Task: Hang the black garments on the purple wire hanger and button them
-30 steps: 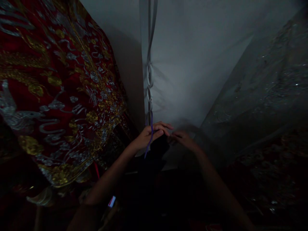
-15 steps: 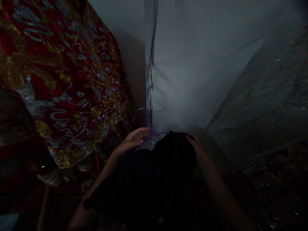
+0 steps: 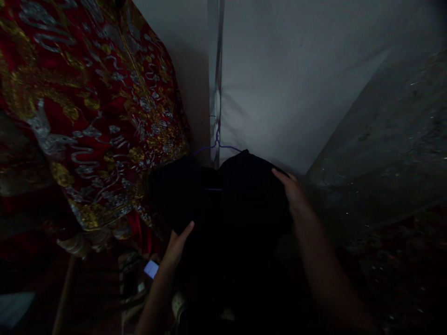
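A black top hangs on a thin purple clothes hanger, whose hook rises against a narrow strip in the wall corner. My left hand is at the lower left side of the top, thumb laid over the cloth and the other fingers hidden by it. At the shoulder on the right, my right hand grips the fabric edge, with its thumb in front. The hanger's lower bar shows faintly at the neckline. Folds of the top are too dark to make out.
A red jacket with gold and silver embroidery hangs close on the left. A pale wall stands ahead, with a translucent, glinting cover on the right. Low on the left are a small lit white object and a wooden pole.
The hanger and top have moved up, and the hook now meets the strip in the corner. My left hand has left the hanger's neck and come down to the cloth.
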Action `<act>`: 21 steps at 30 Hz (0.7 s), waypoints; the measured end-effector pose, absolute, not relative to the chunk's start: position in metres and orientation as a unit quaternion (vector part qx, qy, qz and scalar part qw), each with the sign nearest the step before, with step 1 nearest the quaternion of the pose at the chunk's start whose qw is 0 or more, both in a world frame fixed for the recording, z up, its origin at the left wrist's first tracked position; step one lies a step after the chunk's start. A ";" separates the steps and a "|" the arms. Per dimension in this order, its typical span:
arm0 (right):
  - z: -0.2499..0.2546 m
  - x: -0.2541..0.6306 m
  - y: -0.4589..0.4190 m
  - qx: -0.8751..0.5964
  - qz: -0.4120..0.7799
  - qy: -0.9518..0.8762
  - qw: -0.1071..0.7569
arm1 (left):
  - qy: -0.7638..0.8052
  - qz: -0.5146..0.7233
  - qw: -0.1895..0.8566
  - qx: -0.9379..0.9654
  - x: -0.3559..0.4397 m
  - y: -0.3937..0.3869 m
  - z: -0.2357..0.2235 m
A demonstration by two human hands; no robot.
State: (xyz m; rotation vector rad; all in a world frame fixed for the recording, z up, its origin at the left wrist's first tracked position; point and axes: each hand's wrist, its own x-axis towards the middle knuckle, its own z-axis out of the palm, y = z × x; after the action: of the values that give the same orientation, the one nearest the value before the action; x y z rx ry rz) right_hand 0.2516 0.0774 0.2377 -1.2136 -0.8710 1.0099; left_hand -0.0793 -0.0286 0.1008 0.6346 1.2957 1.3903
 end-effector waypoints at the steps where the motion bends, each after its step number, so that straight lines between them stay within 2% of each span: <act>1: 0.232 0.250 0.074 -0.528 0.435 -0.385 0.619 | 0.556 0.593 0.520 0.262 -0.076 -0.029 0.100; 3: 0.214 0.251 0.065 -0.533 0.376 -0.387 0.652 | 0.563 0.597 0.519 0.240 -0.071 -0.032 0.100; 6: 0.173 0.248 0.042 -0.550 0.161 -0.365 0.734 | 0.556 0.596 0.547 0.192 -0.065 -0.038 0.098; 8: 0.144 0.235 0.026 -0.566 0.074 -0.355 0.740 | 0.555 0.603 0.552 0.157 -0.062 -0.040 0.094; 10: 0.123 0.210 0.013 -0.597 0.142 -0.382 0.691 | 0.551 0.604 0.560 0.133 -0.060 -0.040 0.091; 12: 0.111 0.179 0.009 -0.572 0.324 -0.484 0.578 | 0.549 0.596 0.573 0.124 -0.059 -0.039 0.089; 14: 0.108 0.147 0.013 -0.523 0.431 -0.571 0.463 | 0.545 0.582 0.590 0.130 -0.060 -0.037 0.090; 16: 0.109 0.122 0.022 -0.517 0.436 -0.612 0.410 | 0.539 0.567 0.607 0.139 -0.063 -0.036 0.092; 21: 0.106 0.093 0.044 -0.500 0.447 -0.623 0.403 | 0.538 0.508 0.648 0.182 -0.082 -0.037 0.094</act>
State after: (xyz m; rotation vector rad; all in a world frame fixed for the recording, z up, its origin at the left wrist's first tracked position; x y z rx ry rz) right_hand 0.0930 0.0441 0.1056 -1.2635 -1.5730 1.1302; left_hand -0.0818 -0.0372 0.0943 0.4127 1.2221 1.1556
